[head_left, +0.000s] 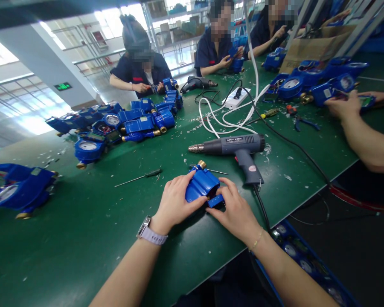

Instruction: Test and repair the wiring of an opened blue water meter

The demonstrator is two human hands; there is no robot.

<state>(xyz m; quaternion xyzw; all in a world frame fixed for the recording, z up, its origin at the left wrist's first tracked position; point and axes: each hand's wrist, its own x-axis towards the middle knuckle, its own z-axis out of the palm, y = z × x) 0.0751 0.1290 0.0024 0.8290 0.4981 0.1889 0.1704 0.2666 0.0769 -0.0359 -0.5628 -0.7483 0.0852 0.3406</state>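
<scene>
A blue water meter (202,184) with a brass threaded end lies on the green table between my hands. My left hand (176,199) is wrapped round its left side, thumb along the near edge. At the meter's near right corner, my right hand (235,209) pinches a small blue cover piece (216,201) between thumb and fingers. The cover piece sits against the meter; I cannot tell whether it is attached. Just beyond lies a grey heat gun (232,146), nozzle pointing left. A thin metal shaft (217,172) shows behind the meter, and a screwdriver (139,177) rests to the left.
Blue water meters (139,121) are heaped at the back left, with more at the far right. A white power strip (236,98) and looped white cable lie beyond the heat gun. Pliers (307,123) are near a co-worker's hand (347,106). Other people sit across the table.
</scene>
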